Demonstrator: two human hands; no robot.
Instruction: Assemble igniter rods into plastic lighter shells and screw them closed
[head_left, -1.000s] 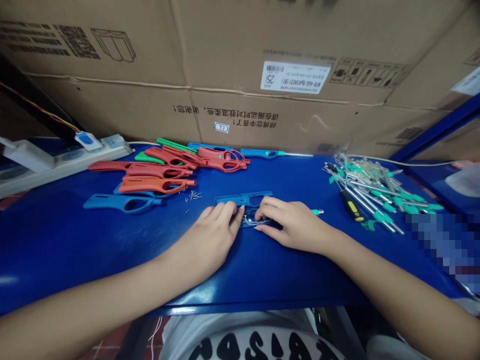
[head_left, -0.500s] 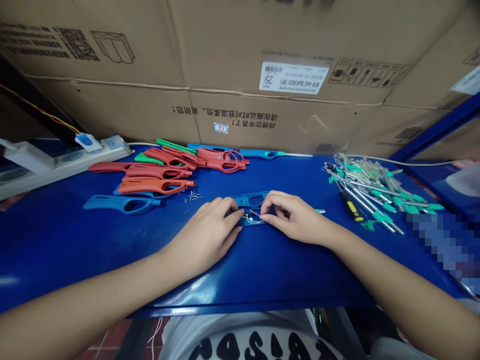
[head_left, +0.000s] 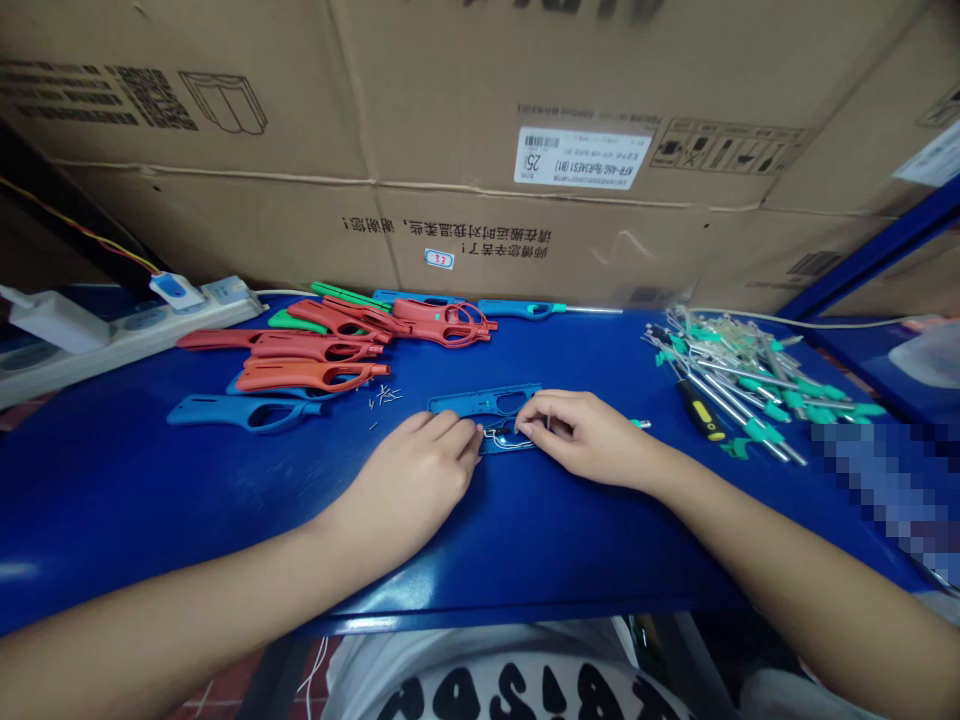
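As left hand (head_left: 420, 468) sits lower, blue half-shell (head_left: 487, 402) more exposed, right hand (head_left: 589, 438) opposite.

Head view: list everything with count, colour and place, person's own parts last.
Table: one, blue, underneath
Cardboard: count unclear, brown, behind
Power strip: one, white, far left
Plugs: two, white, on strip
Loose casings: several; red, orange, green, blue; left to middle
Lighter: one, blue with silver tube, back
Metal pins: several, silver, near casings
Casing halves: two, blue, between hands
Wires: some, white, over nearer half
Rods: many, silver and green, right
Screwdriver: one, black-yellow, by rods
Shirt: one, white, bottom edge
Left hand: one, bare, at halves' left end
Right hand: one, bare, at right end
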